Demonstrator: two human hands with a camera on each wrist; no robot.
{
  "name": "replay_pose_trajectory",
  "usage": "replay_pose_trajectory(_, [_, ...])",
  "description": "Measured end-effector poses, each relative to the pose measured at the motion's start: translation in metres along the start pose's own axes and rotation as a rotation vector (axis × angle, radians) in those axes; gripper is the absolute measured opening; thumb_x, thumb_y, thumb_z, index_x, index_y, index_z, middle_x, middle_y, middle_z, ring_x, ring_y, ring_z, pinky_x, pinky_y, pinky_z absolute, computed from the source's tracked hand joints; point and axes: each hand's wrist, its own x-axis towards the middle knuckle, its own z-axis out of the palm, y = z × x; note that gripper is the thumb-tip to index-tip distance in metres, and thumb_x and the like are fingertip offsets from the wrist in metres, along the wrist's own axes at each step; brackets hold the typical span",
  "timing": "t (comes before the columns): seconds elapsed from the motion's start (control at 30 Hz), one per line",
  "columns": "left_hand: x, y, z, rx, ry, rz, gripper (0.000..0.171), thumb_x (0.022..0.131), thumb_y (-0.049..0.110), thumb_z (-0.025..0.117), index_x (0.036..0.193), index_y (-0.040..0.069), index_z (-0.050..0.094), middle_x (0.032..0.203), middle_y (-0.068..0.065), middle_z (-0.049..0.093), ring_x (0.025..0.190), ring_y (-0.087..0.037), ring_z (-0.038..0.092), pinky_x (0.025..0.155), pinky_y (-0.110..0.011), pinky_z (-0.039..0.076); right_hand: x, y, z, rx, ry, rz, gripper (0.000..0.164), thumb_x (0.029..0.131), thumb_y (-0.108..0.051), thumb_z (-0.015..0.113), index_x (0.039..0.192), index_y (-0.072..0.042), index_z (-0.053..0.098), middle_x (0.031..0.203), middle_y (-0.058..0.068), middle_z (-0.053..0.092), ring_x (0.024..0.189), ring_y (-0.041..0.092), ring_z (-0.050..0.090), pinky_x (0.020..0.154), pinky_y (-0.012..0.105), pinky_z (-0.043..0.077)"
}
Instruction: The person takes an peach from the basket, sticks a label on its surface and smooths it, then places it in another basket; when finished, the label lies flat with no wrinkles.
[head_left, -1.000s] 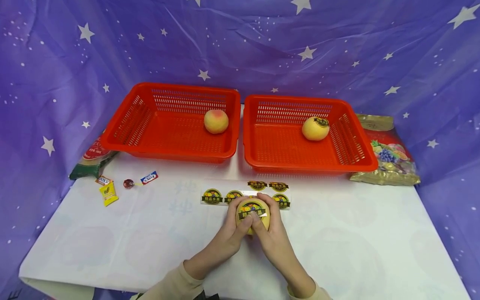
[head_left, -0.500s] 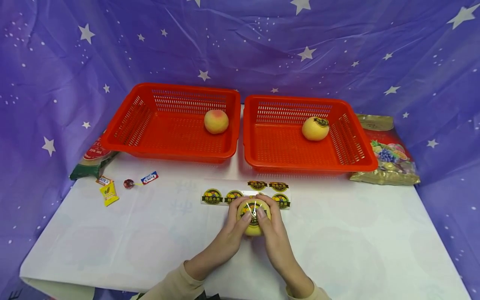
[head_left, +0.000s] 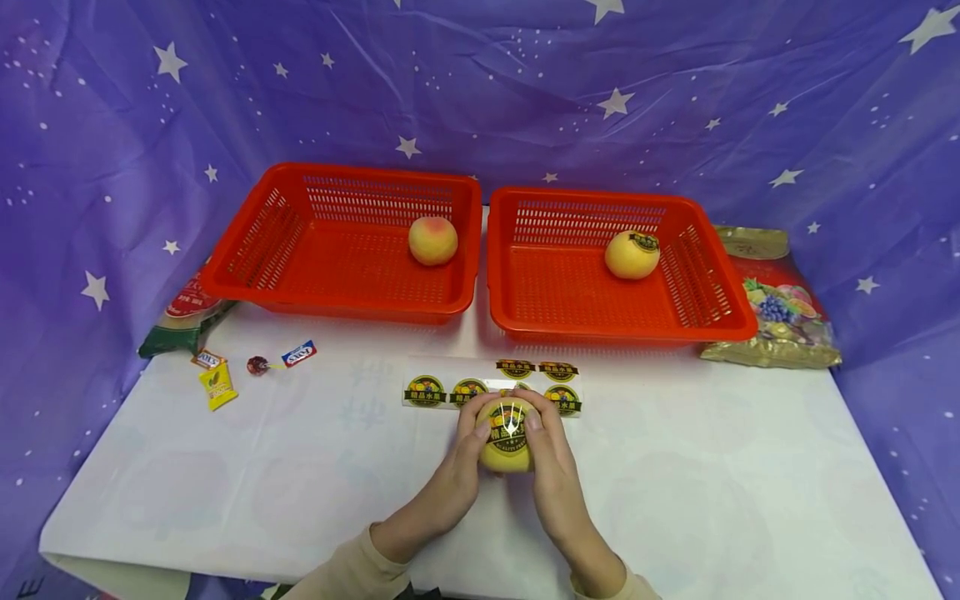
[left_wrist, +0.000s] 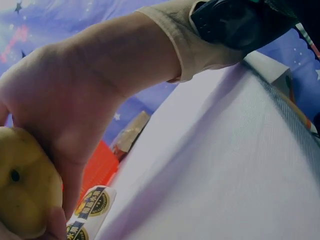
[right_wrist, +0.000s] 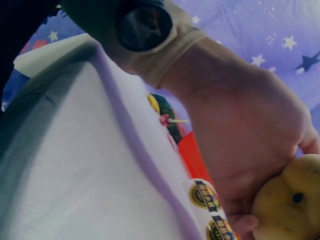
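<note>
A yellow peach (head_left: pixel 504 460) is held between my left hand (head_left: pixel 452 483) and my right hand (head_left: pixel 557 485) near the middle of the table. The fingers of both hands curl around its sides. On its upper face lies a round black-and-gold fruit sticker (head_left: pixel 508 432), with a thumb at either edge of it. Both wrist views show the underside of the peach (left_wrist: pixel 31 187), with a dark dot in its hollow. Just beyond the hands lies a sticker sheet (head_left: pixel 480 367) bearing several stickers, partly hidden by the fingers.
Behind stand two red baskets. The left basket (head_left: pixel 352 310) holds a plain peach (head_left: pixel 432 242); the right basket (head_left: pixel 600 330) holds a stickered peach (head_left: pixel 630 257). A gold-and-red bag (head_left: pixel 780 317) lies right, a green-and-red bag (head_left: pixel 183 312) left, near a lollipop (head_left: pixel 258 365) and a yellow packet (head_left: pixel 218 386).
Both thumbs have slid apart from the middle of the sticker to its edges, uncovering more of its print. The peach stays in both hands at nearly the same spot.
</note>
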Motion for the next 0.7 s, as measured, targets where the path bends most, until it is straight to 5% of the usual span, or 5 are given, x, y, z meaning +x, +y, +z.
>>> replay_pose_trajectory(0.37, [0.003, -0.01, 0.001, 0.112, 0.045, 0.015, 0.043, 0.095, 0.04, 0.025, 0.133, 0.021, 0.019, 0.126, -0.002, 0.034, 0.115, -0.014, 0.034, 0.098, -0.038, 0.025, 0.006, -0.002, -0.005, -0.132, -0.058, -0.053, 0.035, 0.091, -0.022, 0.049, 0.125, -0.025, 0.042, 0.121, -0.004, 0.048, 0.102, 0.014, 0.05, 0.084, 0.027, 0.042])
replay_pose_trajectory(0.53, [0.002, -0.015, 0.0, 0.136, 0.037, 0.014, 0.056, 0.088, 0.047, 0.045, 0.131, 0.022, 0.02, 0.118, -0.002, 0.038, 0.102, -0.012, 0.043, 0.087, -0.026, 0.037, 0.006, -0.004, -0.005, -0.141, -0.088, 0.018, 0.036, 0.086, -0.029, 0.057, 0.12, -0.024, 0.046, 0.114, -0.003, 0.05, 0.093, 0.017, 0.051, 0.073, 0.028, 0.045])
replay_pose_trajectory(0.7, [0.0, -0.019, 0.002, 0.135, -0.005, 0.019, 0.062, 0.084, 0.039, 0.057, 0.129, 0.025, 0.018, 0.116, -0.001, 0.036, 0.098, -0.013, 0.044, 0.079, -0.023, 0.042, 0.004, -0.007, -0.004, -0.071, -0.029, 0.116, 0.029, 0.084, -0.033, 0.059, 0.111, -0.025, 0.051, 0.106, -0.001, 0.054, 0.087, 0.019, 0.051, 0.068, 0.029, 0.045])
